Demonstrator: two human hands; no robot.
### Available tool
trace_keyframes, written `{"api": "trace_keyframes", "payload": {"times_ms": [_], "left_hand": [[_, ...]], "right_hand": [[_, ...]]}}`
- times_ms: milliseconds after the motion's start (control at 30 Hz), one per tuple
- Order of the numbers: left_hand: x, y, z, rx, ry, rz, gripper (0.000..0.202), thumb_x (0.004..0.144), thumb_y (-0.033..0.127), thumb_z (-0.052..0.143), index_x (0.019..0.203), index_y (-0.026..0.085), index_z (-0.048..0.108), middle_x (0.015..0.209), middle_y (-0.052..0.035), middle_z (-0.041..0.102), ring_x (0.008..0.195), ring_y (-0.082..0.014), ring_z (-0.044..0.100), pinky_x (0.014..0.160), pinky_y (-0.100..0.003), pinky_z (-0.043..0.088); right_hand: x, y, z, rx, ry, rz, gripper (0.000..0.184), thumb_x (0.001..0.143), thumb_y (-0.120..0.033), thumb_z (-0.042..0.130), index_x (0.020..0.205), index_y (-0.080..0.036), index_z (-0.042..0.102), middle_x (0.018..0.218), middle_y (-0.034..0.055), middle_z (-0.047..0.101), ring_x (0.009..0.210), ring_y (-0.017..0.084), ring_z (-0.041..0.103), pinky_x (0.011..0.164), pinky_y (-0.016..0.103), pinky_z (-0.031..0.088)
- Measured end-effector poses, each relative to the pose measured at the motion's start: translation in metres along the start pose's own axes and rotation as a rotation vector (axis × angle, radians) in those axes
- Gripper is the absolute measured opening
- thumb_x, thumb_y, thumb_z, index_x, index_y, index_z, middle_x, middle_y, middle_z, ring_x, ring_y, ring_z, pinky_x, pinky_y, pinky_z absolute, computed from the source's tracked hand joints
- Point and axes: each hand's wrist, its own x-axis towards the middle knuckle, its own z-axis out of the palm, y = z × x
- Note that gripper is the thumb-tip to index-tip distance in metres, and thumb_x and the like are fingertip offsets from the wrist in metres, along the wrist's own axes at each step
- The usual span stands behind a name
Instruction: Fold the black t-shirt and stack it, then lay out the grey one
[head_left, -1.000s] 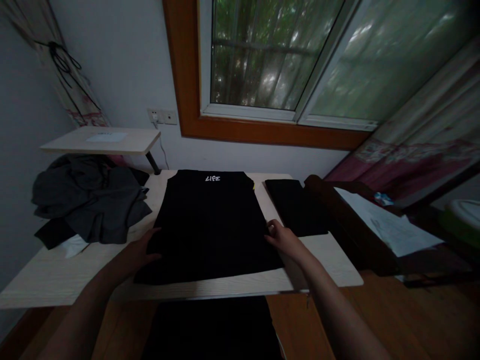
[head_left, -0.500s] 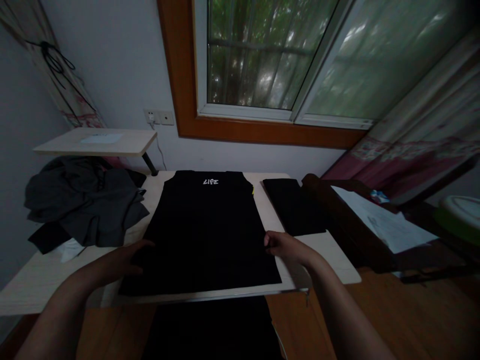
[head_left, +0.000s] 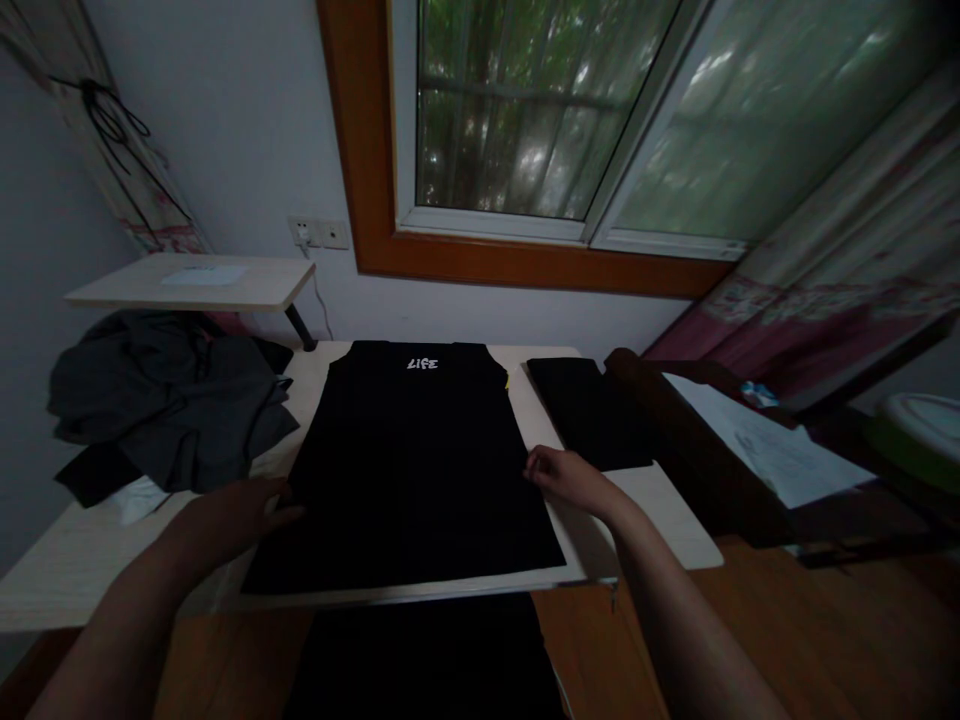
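A black garment (head_left: 412, 470), sleeveless in outline, lies flat on the pale table, with white lettering (head_left: 422, 364) near its far edge. At its left side edge is my left hand (head_left: 240, 515); the thumb reaches over the cloth, and a gap shows between thumb and fingers. My right hand (head_left: 566, 478) is at the opposite side edge, its fingers curled and pinched on the cloth. Part of the grip is hidden by the fingers. A small yellow bit (head_left: 508, 381) shows at the garment's right armhole.
Crumpled dark grey cloth (head_left: 172, 400) is heaped at the left, under a raised shelf (head_left: 247, 285). Right of the garment lies a folded black cloth (head_left: 592, 415). Dark wooden furniture (head_left: 697, 470) bearing white papers (head_left: 765, 440) stands beside the table (head_left: 679, 520).
My left hand has shifted slightly and its thumb and fingers are closer together. My right hand has moved a little farther up the garment's side edge. The garment lies nearly unchanged.
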Motion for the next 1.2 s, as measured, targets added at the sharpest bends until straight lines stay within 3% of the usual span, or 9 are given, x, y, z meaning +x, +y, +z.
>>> {"api": "trace_keyframes", "payload": {"times_ms": [133, 233, 400, 500, 633, 833, 1200], "left_hand": [[0.022, 0.039, 0.006, 0.038, 0.178, 0.142, 0.047, 0.092, 0.059, 0.051, 0.117, 0.026, 0.072, 0.115, -0.0102, 0.072, 0.104, -0.0295, 0.068, 0.092, -0.042, 0.051], [0.049, 0.066, 0.019, 0.042, 0.182, 0.237, 0.049, 0.095, 0.054, 0.051, 0.129, 0.023, 0.067, 0.129, -0.0125, 0.067, 0.115, -0.0300, 0.064, 0.100, -0.043, 0.049], [0.100, 0.103, 0.043, 0.092, 0.161, 0.266, 0.058, 0.092, 0.053, 0.059, 0.137, 0.016, 0.062, 0.156, -0.0203, 0.047, 0.145, -0.0415, 0.041, 0.114, -0.055, 0.035], [0.127, 0.123, 0.052, 0.108, 0.211, 0.227, 0.060, 0.097, 0.054, 0.052, 0.142, 0.015, 0.058, 0.160, -0.0209, 0.042, 0.149, -0.0417, 0.034, 0.116, -0.059, 0.031], [0.155, 0.138, 0.059, 0.119, 0.297, 0.185, 0.063, 0.101, 0.054, 0.042, 0.148, 0.013, 0.052, 0.162, -0.0204, 0.037, 0.152, -0.0387, 0.030, 0.119, -0.061, 0.028], [0.165, 0.129, 0.071, 0.197, 0.423, 0.079, 0.061, 0.103, 0.047, 0.032, 0.154, 0.017, 0.045, 0.165, -0.0129, 0.035, 0.154, -0.0285, 0.030, 0.125, -0.052, 0.019], [0.161, 0.062, 0.065, 0.260, 0.440, -0.022, 0.063, 0.102, 0.048, 0.032, 0.155, 0.016, 0.043, 0.165, -0.0114, 0.034, 0.155, -0.0260, 0.028, 0.125, -0.050, 0.020]], "right_hand": [[0.031, -0.021, 0.009, -0.121, 0.272, -0.077, 0.021, 0.092, -0.025, 0.056, 0.108, -0.020, 0.068, 0.103, 0.0088, 0.071, 0.093, 0.022, 0.067, 0.087, 0.032, 0.049], [0.062, -0.035, 0.023, -0.250, 0.392, -0.140, 0.034, 0.095, -0.023, 0.052, 0.125, -0.017, 0.066, 0.125, 0.0149, 0.066, 0.118, 0.027, 0.061, 0.107, 0.038, 0.044], [0.113, -0.052, 0.053, -0.359, 0.395, -0.130, 0.052, 0.097, -0.027, 0.052, 0.146, -0.008, 0.051, 0.156, 0.0203, 0.045, 0.145, 0.034, 0.040, 0.121, 0.045, 0.031], [0.136, -0.062, 0.071, -0.354, 0.401, -0.092, 0.054, 0.099, -0.031, 0.051, 0.147, -0.005, 0.049, 0.160, 0.0215, 0.039, 0.151, 0.037, 0.030, 0.124, 0.049, 0.025], [0.152, -0.079, 0.090, -0.336, 0.475, -0.018, 0.053, 0.102, -0.033, 0.046, 0.148, -0.009, 0.049, 0.161, 0.0190, 0.039, 0.152, 0.035, 0.029, 0.124, 0.052, 0.021], [0.151, -0.083, 0.100, -0.385, 0.550, 0.040, 0.054, 0.103, -0.038, 0.042, 0.150, -0.011, 0.049, 0.162, 0.0148, 0.039, 0.152, 0.030, 0.029, 0.125, 0.047, 0.018], [0.129, -0.023, 0.060, -0.463, 0.565, 0.162, 0.057, 0.105, -0.043, 0.038, 0.150, -0.010, 0.049, 0.162, 0.0144, 0.040, 0.150, 0.027, 0.034, 0.123, 0.042, 0.023]]}}
